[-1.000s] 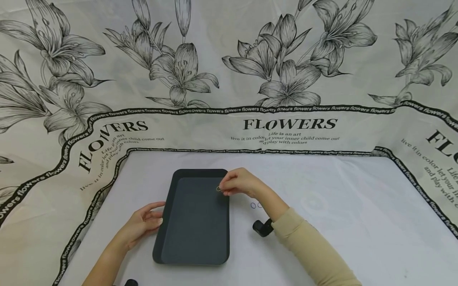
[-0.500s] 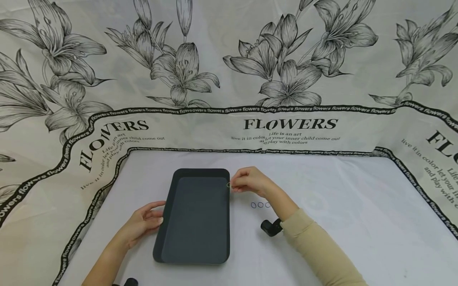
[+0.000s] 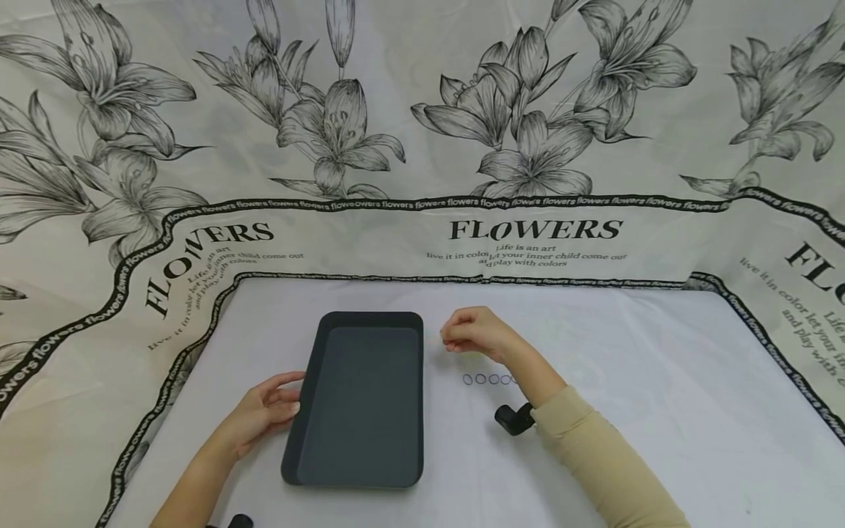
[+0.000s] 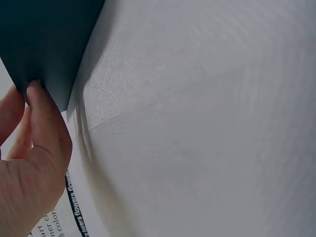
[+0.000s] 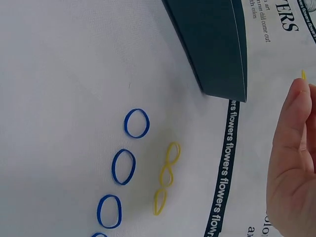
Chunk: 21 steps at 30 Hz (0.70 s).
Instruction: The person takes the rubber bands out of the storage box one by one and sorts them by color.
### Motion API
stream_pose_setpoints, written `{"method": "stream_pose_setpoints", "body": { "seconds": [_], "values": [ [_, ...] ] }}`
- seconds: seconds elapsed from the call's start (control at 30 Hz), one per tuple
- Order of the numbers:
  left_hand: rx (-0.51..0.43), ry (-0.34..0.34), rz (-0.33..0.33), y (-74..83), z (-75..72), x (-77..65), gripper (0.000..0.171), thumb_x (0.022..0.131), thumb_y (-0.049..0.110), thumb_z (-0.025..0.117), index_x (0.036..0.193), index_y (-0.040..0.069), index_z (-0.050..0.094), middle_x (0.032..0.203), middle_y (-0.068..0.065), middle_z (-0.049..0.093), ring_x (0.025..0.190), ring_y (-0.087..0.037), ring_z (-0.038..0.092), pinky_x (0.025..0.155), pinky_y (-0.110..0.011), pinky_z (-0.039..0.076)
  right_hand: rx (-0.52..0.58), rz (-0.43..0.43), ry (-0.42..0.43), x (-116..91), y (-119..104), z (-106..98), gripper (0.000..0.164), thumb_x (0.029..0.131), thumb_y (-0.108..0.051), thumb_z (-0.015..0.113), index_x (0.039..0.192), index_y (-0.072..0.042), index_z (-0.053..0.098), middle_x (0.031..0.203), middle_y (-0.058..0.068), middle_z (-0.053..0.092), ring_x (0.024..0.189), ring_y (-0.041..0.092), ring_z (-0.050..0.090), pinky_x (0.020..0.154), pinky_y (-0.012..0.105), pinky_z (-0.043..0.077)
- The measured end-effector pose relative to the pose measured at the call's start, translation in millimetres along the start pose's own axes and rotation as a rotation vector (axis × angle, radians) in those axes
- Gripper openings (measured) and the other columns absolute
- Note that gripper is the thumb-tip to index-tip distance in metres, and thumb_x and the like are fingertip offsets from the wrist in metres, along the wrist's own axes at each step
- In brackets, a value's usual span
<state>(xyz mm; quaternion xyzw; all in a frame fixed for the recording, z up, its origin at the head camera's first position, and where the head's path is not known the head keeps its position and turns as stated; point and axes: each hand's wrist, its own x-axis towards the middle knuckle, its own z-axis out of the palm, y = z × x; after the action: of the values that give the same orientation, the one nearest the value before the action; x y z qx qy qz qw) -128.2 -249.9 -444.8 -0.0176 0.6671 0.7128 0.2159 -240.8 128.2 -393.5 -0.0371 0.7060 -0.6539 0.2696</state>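
Observation:
In the head view my left hand (image 3: 260,412) touches the left side of a dark grey rectangular tray (image 3: 356,411), thumb and fingers against its edge. The left wrist view shows the fingertips at the wall of this tray (image 4: 49,44). Right of the tray, my right hand (image 3: 478,334) hovers over the white cloth. In the right wrist view, this right hand (image 5: 294,153) pinches a yellow rubber band (image 5: 303,74); only a small tip shows. Three yellow rubber bands (image 5: 167,176) lie in a line on the cloth beside it.
Several blue rubber bands (image 5: 123,167) lie in a row beside the yellow ones. A black strap mount (image 3: 513,419) sits on the right wrist. Behind the table hangs a floral-printed cloth (image 3: 528,242) with a black border.
My right hand has moved right, from over the tray's upper right corner to beyond its right edge, with the yellow rubber band. More of the blue row shows. The left hand has stayed put.

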Motion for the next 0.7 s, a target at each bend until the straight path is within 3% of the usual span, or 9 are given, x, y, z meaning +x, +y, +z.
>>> {"method": "stream_pose_setpoints", "body": {
  "seconds": [0.3,0.7],
  "values": [
    [0.006,0.000,-0.005,-1.3,-0.8,-0.2,0.061,0.087,-0.002,0.059,0.140,-0.005,0.028,0.101,-0.005,0.060,0.087,-0.012,0.061,0.073,-0.024,0.051,0.003,0.013,0.035,-4.8,4.7,-16.0,0.009,0.084,0.003,0.060,0.078,-0.002,0.065,0.078,0.010,0.065,0.065,0.013,0.062,0.062,0.023,0.052],
    [0.017,0.013,-0.016,-1.7,-1.5,-0.1,0.061,0.087,-0.001,0.060,0.140,-0.004,0.029,0.100,-0.004,0.059,0.085,-0.011,0.060,0.072,-0.023,0.051,-0.047,0.037,0.105,-11.2,18.3,-41.6,0.007,0.084,0.002,0.061,0.088,0.007,0.064,0.073,0.005,0.065,0.064,0.012,0.062,0.061,0.022,0.052]
  ]
}}
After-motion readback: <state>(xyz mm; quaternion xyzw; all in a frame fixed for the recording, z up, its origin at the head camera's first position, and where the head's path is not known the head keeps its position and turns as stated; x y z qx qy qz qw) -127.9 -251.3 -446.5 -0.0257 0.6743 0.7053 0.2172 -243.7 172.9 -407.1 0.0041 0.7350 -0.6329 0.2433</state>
